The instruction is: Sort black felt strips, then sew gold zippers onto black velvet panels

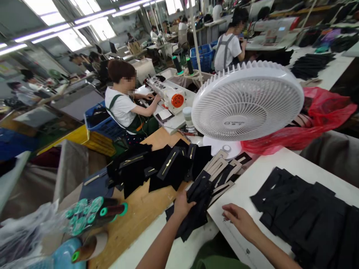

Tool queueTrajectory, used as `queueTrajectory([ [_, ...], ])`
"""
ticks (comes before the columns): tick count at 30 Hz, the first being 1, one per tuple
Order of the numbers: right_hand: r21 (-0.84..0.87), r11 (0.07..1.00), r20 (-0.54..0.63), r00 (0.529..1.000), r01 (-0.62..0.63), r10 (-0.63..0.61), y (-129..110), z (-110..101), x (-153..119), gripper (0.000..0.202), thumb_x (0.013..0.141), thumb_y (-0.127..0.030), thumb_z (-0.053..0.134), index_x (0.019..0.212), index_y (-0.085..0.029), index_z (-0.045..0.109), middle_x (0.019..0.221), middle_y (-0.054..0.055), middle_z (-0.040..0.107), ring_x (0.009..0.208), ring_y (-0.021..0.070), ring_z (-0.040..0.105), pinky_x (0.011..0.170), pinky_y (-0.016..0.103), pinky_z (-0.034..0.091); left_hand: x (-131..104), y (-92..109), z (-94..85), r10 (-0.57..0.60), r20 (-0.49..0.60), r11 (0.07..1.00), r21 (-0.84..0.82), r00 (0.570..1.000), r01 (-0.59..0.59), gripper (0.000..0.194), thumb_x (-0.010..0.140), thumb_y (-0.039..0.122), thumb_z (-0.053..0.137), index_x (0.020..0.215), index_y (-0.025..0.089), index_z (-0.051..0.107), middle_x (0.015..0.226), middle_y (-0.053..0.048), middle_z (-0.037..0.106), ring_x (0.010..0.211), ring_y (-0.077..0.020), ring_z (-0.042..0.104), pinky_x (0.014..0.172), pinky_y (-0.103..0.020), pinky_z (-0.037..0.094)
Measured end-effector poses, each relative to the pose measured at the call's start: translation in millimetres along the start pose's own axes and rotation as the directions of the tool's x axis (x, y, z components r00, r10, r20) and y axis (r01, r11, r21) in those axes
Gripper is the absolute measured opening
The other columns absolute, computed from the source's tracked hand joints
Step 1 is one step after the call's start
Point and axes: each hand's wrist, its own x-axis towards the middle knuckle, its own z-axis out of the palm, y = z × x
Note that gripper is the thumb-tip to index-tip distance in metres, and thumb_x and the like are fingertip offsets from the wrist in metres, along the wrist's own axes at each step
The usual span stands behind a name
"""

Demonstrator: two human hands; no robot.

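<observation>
My left hand (183, 205) rests at the near edge of a pile of dark cut pieces (198, 211), its thumb pointing right and its other fingers hidden against the pile. My right hand (238, 218) hovers over the white tabletop (224, 233), fingers bent; whether something small is between its fingertips cannot be made out. Beige strips (220, 168) lie just beyond the dark pile. Black pieces with gold zippers (169, 164) are spread farther back on the left. A large stack of black pieces (305, 213) lies to the right of my right hand.
A white fan (246, 101) stands behind the pieces, with a red plastic bag (322, 116) at its right. Thread spools (86, 211) and a blue container (68, 252) are at the lower left. A person (122, 101) works at a sewing machine (171, 95) ahead.
</observation>
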Motion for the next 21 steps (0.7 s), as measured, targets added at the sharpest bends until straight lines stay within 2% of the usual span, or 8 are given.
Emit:
queueTrajectory([
  [4, 0.021, 0.999, 0.084, 0.995, -0.05, 0.048, 5, 32, 28, 0.031, 0.063, -0.043, 0.053, 0.08, -0.018, 0.059, 0.071, 0.005, 0.066, 0.064, 0.0199, 0.063, 0.059, 0.033, 0.049, 2, -15, -5.3, 0.02, -0.016, 0.995, -0.098, 1.0, -0.022, 0.023, 0.08, 0.022, 0.053, 0.101, 0.014, 0.061, 0.102, -0.011, 0.064, 0.099, -0.0229, 0.057, 0.087, -0.03, 0.04],
  [7, 0.041, 0.993, 0.12, 0.987, -0.111, 0.106, 8, 51, 41, 0.026, 0.064, -0.038, 0.053, 0.08, -0.018, 0.058, 0.068, 0.003, 0.064, 0.061, 0.0176, 0.062, 0.054, 0.03, 0.047, -1, -28, -11.9, 0.024, -0.019, 0.987, -0.156, 1.0, -0.027, 0.022, 0.083, 0.023, 0.048, 0.097, 0.014, 0.063, 0.101, -0.01, 0.065, 0.099, -0.0226, 0.058, 0.087, -0.03, 0.041],
  [11, 0.055, 0.981, 0.154, 0.972, -0.186, 0.176, 9, 67, 49, 0.018, 0.067, -0.029, 0.054, 0.081, -0.017, 0.057, 0.066, 0.0, 0.062, 0.059, 0.0146, 0.061, 0.052, 0.026, 0.045, -10, -46, -27.4, 0.002, 0.009, 0.985, -0.171, 1.0, 0.0, 0.027, 0.087, 0.029, 0.042, 0.097, 0.016, 0.064, 0.098, -0.008, 0.067, 0.095, -0.0229, 0.06, 0.087, -0.032, 0.042],
  [14, 0.053, 0.971, 0.159, 0.962, -0.231, 0.22, 10, 70, 50, 0.012, 0.071, -0.021, 0.054, 0.082, -0.017, 0.058, 0.067, 0.0, 0.062, 0.059, 0.0131, 0.06, 0.051, 0.023, 0.044, -18, -55, -33.9, -0.053, 0.011, 0.994, -0.1, 0.999, 0.053, 0.03, 0.082, 0.03, 0.052, 0.107, 0.016, 0.061, 0.111, -0.011, 0.062, 0.107, -0.0266, 0.054, 0.094, -0.035, 0.038],
  [18, 0.035, 0.943, 0.102, 0.94, -0.33, 0.326, 13, 73, 52, 0.01, 0.079, -0.01, 0.05, 0.084, -0.015, 0.057, 0.065, -0.002, 0.058, 0.059, 0.0114, 0.059, 0.051, 0.022, 0.044, -24, -48, -23.9, -0.115, -0.019, 0.993, 0.029, 0.993, 0.115, 0.076, 0.062, 0.032, 0.073, 0.129, 0.013, 0.042, 0.135, -0.018, 0.042, 0.127, -0.0353, 0.033, 0.104, -0.043, 0.024],
  [19, 0.035, 0.93, 0.09, 0.928, -0.365, 0.361, 13, 75, 53, 0.011, 0.081, -0.01, 0.049, 0.087, -0.014, 0.056, 0.065, -0.002, 0.057, 0.059, 0.0113, 0.058, 0.051, 0.022, 0.044, -24, -45, -20.1, -0.119, -0.016, 0.991, 0.055, 0.993, 0.12, 0.08, 0.06, 0.032, 0.075, 0.129, 0.013, 0.04, 0.134, -0.018, 0.042, 0.127, -0.0356, 0.033, 0.104, -0.043, 0.023],
  [21, 0.045, 0.897, 0.087, 0.897, -0.439, 0.434, 13, 82, 54, 0.01, 0.086, -0.011, 0.048, 0.094, -0.013, 0.055, 0.069, -0.001, 0.057, 0.059, 0.0111, 0.058, 0.051, 0.023, 0.046, -23, -39, -14.6, -0.12, 0.007, 0.989, 0.088, 0.993, 0.119, 0.07, 0.063, 0.032, 0.073, 0.123, 0.014, 0.044, 0.125, -0.016, 0.05, 0.121, -0.0328, 0.041, 0.1, -0.04, 0.028],
])
